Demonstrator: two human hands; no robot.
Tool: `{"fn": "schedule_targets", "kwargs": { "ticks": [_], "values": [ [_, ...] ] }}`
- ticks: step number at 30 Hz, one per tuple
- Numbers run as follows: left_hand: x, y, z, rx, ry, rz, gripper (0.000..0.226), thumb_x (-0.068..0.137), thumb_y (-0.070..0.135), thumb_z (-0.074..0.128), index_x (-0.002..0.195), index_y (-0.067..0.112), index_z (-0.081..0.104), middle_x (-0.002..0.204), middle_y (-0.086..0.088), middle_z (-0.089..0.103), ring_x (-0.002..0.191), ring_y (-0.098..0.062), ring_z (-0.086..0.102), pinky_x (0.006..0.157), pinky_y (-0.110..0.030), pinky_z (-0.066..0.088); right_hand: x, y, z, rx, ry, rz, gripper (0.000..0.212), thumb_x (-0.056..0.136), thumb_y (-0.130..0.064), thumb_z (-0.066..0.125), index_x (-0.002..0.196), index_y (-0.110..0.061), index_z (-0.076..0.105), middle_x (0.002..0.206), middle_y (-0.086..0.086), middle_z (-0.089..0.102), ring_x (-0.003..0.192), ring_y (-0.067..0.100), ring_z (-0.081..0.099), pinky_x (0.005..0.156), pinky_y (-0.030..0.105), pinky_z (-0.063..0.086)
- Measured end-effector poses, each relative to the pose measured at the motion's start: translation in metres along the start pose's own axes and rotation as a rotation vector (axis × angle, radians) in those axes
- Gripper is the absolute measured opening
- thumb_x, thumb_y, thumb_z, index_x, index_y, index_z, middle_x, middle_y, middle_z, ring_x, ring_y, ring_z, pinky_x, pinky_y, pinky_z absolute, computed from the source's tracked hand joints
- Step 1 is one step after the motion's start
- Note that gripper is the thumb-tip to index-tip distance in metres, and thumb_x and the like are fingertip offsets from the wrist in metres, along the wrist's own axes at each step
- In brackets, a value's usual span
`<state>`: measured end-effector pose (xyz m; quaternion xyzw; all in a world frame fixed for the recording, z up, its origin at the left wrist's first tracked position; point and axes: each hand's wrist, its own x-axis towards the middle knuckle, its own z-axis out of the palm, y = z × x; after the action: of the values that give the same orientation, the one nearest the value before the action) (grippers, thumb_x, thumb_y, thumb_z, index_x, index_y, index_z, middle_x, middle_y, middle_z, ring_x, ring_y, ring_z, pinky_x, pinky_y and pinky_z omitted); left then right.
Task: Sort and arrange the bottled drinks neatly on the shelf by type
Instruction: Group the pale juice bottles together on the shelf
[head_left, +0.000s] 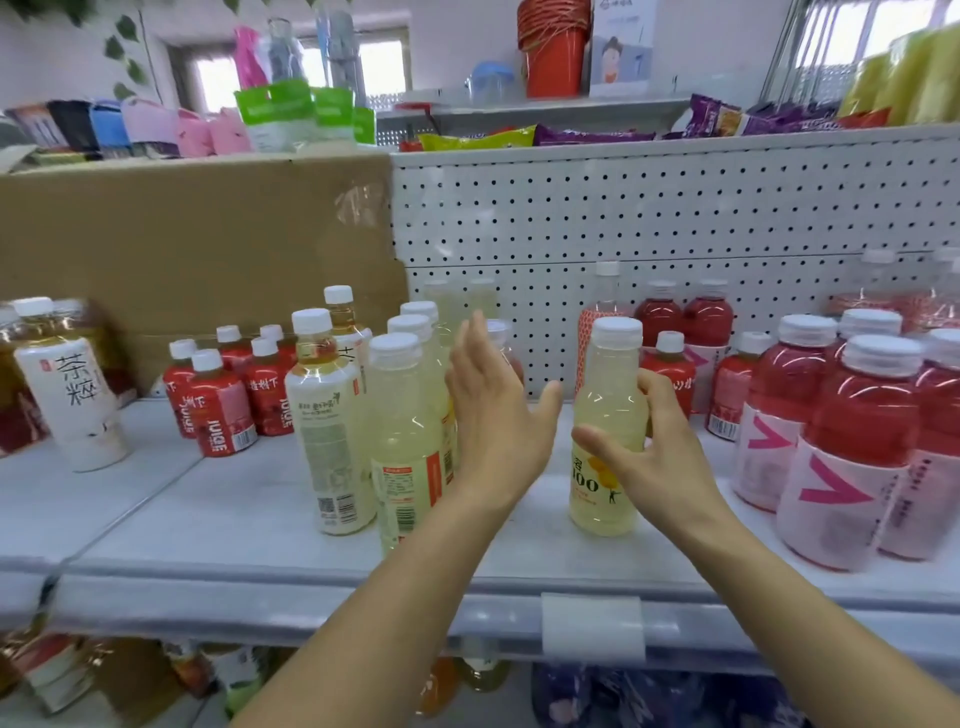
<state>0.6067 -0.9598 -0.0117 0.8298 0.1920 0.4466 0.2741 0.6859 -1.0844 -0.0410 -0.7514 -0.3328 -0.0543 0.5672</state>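
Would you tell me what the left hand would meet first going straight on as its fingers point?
Probably the small white-capped bottle just beyond the fingertips of the left hand; depth is unclear.

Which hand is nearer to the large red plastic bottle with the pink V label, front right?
Right. The right hand, gripping a pale yellow plastic bottle, is just left of the red bottle; the open left hand is farther left.
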Motion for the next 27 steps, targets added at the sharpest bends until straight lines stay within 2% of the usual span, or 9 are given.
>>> {"fn": "schedule_targets", "kwargs": {
  "ticks": [3, 6, 12, 15, 18, 21, 23, 25, 27],
  "values": [
    [0.013, -0.005, 0.023, -0.014, 0.055, -0.205, 0.099, 0.091, 0.031, 0.068, 0.157, 0.016, -0.005, 0.162, -0.009, 0.008, 0.148, -0.031, 0.013, 0.121, -0.045, 0.019, 0.002, 0.006, -0.013, -0.017, 0.022, 0.026, 0.063, 0.078, -0.041, 0.078, 0.128, -0.043, 0.04, 0.114, -0.02, 0.061, 0.107, 0.011, 0.061, 0.094, 0.049, 0.05],
    [0.024, -0.008, 0.039, -0.02, 0.074, -0.261, 0.084, 0.093, 0.023, 0.065, 0.156, 0.016, 0.008, 0.155, -0.011, 0.022, 0.141, -0.031, 0.026, 0.112, -0.043, 0.029, 0.001, 0.01, -0.022, -0.023, 0.023, 0.042, 0.061, 0.079, -0.041, 0.077, 0.127, -0.045, 0.039, 0.113, -0.021, 0.061, 0.106, 0.009, 0.061, 0.093, 0.047, 0.05],
    [0.033, 0.012, 0.069, -0.252, -0.101, -0.195, 0.081, 0.088, 0.016, 0.071, 0.151, 0.017, 0.02, 0.148, -0.006, 0.03, 0.137, -0.021, 0.032, 0.117, -0.034, 0.025, -0.004, 0.012, -0.031, -0.025, 0.04, 0.032, 0.06, 0.08, -0.037, 0.077, 0.127, -0.043, 0.041, 0.104, -0.029, 0.059, 0.094, -0.018, 0.055, 0.08, 0.029, 0.045],
    [0.032, 0.015, 0.069, -0.309, -0.22, -0.174, 0.079, 0.09, 0.019, 0.07, 0.152, 0.023, 0.021, 0.147, -0.003, 0.033, 0.134, -0.017, 0.037, 0.117, -0.039, 0.03, -0.005, 0.011, -0.036, -0.041, 0.016, 0.04, 0.063, 0.08, -0.037, 0.078, 0.131, -0.04, 0.041, 0.105, -0.028, 0.059, 0.095, -0.011, 0.056, 0.083, 0.031, 0.047],
    [0.019, 0.01, 0.053, -0.224, -0.244, -0.132, 0.077, 0.095, 0.017, 0.063, 0.156, 0.026, 0.017, 0.155, 0.001, 0.029, 0.138, -0.011, 0.032, 0.119, -0.031, 0.024, -0.006, 0.006, -0.04, -0.101, -0.035, 0.038, 0.063, 0.08, -0.038, 0.078, 0.129, -0.042, 0.038, 0.104, -0.03, 0.056, 0.097, -0.004, 0.056, 0.087, 0.037, 0.049],
    [-0.021, 0.005, 0.018, -0.024, -0.057, 0.162, 0.067, 0.095, 0.018, 0.064, 0.153, 0.02, 0.03, 0.15, 0.003, 0.037, 0.135, -0.001, 0.029, 0.113, -0.012, 0.018, -0.008, -0.004, -0.043, -0.147, -0.098, 0.012, 0.058, 0.08, -0.033, 0.077, 0.121, -0.044, 0.037, 0.099, -0.029, 0.055, 0.093, -0.005, 0.056, 0.085, 0.036, 0.049],
    [-0.047, -0.008, -0.006, 0.119, 0.181, 0.391, 0.058, 0.09, 0.02, 0.066, 0.143, 0.018, 0.042, 0.136, 0.002, 0.048, 0.125, -0.008, 0.04, 0.109, -0.017, 0.028, -0.01, -0.013, -0.038, -0.192, -0.136, -0.007, 0.058, 0.079, -0.034, 0.077, 0.121, -0.04, 0.038, 0.1, -0.022, 0.058, 0.094, 0.004, 0.06, 0.084, 0.037, 0.051],
    [-0.06, -0.027, -0.025, 0.209, 0.4, 0.428, 0.058, 0.086, 0.024, 0.068, 0.136, 0.017, 0.041, 0.131, 0.0, 0.044, 0.12, -0.016, 0.042, 0.107, -0.02, 0.027, -0.011, -0.021, -0.024, -0.214, -0.192, -0.025, 0.06, 0.079, -0.034, 0.078, 0.124, -0.035, 0.038, 0.106, -0.015, 0.061, 0.099, 0.012, 0.061, 0.086, 0.038, 0.051],
    [-0.064, -0.044, -0.039, 0.16, 0.491, 0.302, 0.068, 0.083, 0.023, 0.075, 0.138, 0.016, 0.036, 0.135, -0.002, 0.038, 0.126, -0.017, 0.038, 0.111, -0.024, 0.027, -0.011, -0.03, -0.006, -0.205, -0.247, -0.058, 0.062, 0.079, -0.034, 0.077, 0.127, -0.033, 0.037, 0.113, -0.011, 0.06, 0.102, 0.013, 0.061, 0.088, 0.039, 0.052]
  ]
}}
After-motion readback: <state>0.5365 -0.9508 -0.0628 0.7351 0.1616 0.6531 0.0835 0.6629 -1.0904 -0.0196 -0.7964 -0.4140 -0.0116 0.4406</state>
